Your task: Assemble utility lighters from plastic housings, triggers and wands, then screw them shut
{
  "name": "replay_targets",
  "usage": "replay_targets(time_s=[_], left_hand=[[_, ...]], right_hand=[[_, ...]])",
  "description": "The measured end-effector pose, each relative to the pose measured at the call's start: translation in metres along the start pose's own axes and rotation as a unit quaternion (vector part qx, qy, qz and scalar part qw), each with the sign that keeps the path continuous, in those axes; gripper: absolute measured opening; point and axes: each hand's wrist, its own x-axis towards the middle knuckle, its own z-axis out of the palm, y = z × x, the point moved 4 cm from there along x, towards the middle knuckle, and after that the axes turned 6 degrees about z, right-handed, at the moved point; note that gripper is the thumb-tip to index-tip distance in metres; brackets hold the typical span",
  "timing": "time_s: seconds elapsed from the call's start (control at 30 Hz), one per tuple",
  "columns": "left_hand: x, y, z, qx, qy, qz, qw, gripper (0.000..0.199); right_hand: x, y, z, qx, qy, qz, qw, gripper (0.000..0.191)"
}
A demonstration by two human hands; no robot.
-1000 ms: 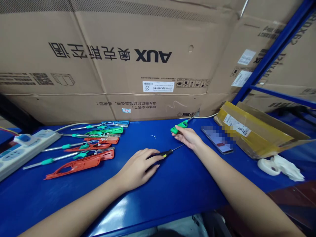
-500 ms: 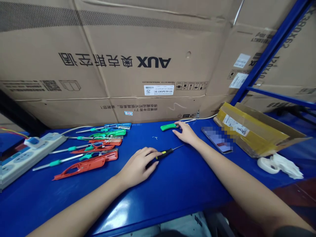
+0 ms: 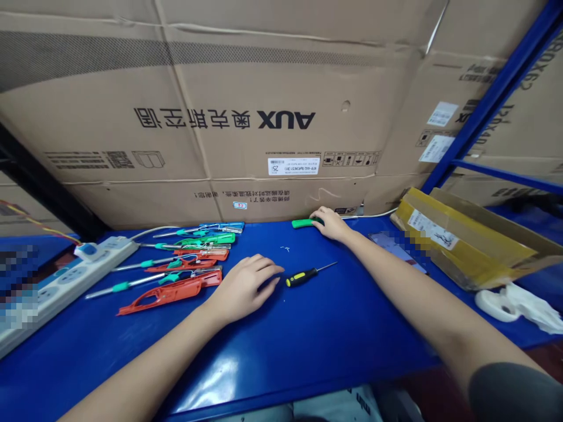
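Observation:
My left hand (image 3: 248,285) rests over the blue table with its fingers apart and nothing in it. Just right of its fingertips lies a black and yellow screwdriver (image 3: 302,276), its shaft pointing right. Farther back, my right hand (image 3: 329,224) has its fingers curled round a green-handled tool (image 3: 302,223), whose far part is hidden behind the hand. On the left, red casing parts (image 3: 169,295), a green casing (image 3: 224,239) and a blue one (image 3: 233,227) lie with metal rods and thin wires. Small white bits (image 3: 285,248) are between the hands.
A white power strip (image 3: 65,287) runs along the left edge. A phone (image 3: 398,249) lies beyond my right forearm, partly covered by it. An open box with yellow tape (image 3: 466,234) and a white roll (image 3: 497,305) are at the right. Cardboard (image 3: 229,58) stands behind.
My left hand has come off the screwdriver, which now lies free. My right hand is still at the green tool, its fingers closed further round it. The view has shifted slightly.

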Motion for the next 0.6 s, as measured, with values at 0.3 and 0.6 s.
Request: replay_targets(time_s=[0.3, 0.6], left_hand=[[0.002, 0.001, -0.007, 0.057, -0.079, -0.02, 0.995, 0.025], [-0.051, -0.06, -0.078, 0.085, -0.186, -0.237, 0.95, 0.052]], right_hand=[[-0.014, 0.013, -0.006, 0.007, 0.02, 0.0, 1.0, 0.034], [-0.071, -0.075, -0.041, 0.142, -0.142, -0.167, 0.965, 0.022]])
